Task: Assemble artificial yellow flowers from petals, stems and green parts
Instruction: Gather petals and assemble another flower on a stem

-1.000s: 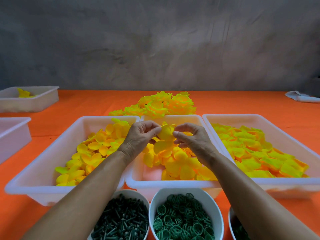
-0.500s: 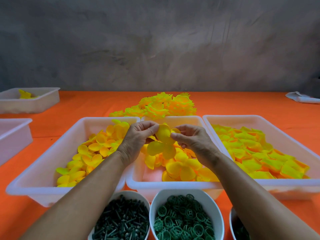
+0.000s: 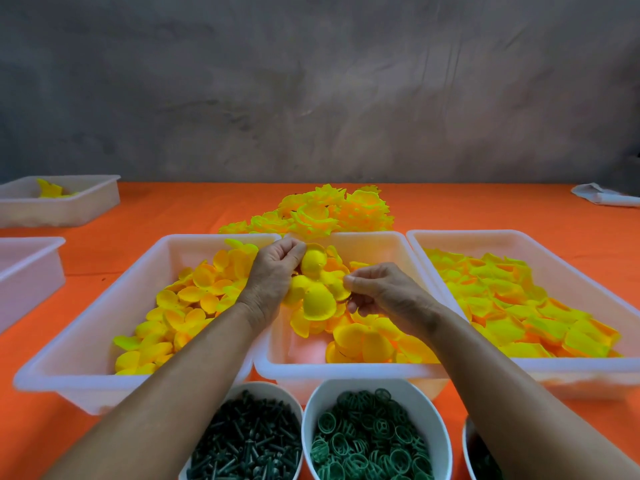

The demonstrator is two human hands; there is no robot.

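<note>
**Ana:** Head view had both hands over the middle tray (image 3: 346,374), didn't it?

**Ben:** Yes. The left hand (image 3: 268,284) pinched the upper lobe of a yellow petal piece (image 3: 313,289) between thumb and fingers, lifted just above the pile in that tray. The right hand (image 3: 384,294) had its fingers curled, thumb and forefinger closed at the piece's right edge; I judged it was pinching a lobe there, though the contact was small in the picture.

**Ana:** How would the piece handle?

**Ben:** My guess was very light and soft, thin cupped lobes that flex and spring back. Not fragile, but easy to crease, and neighbours seemed likely to cling and come up with it. I'd have taken it near the centre where the lobes meet, not by a rim.

**Ana:** And the other parts?

**Ben:** Left of the middle tray sat a tray of smaller petals (image 3: 180,306); right of it a tray of flatter yellow-green petals (image 3: 519,306). Nearer than the middle tray stood a bowl of dark stems (image 3: 247,441) and a bowl of green rings (image 3: 370,441). Beyond it, on the orange counter (image 3: 450,209), lay a heap of finished flowers (image 3: 332,213).

**Ana:** So no stem was in hand?

**Ben:** None that I could see.
</note>
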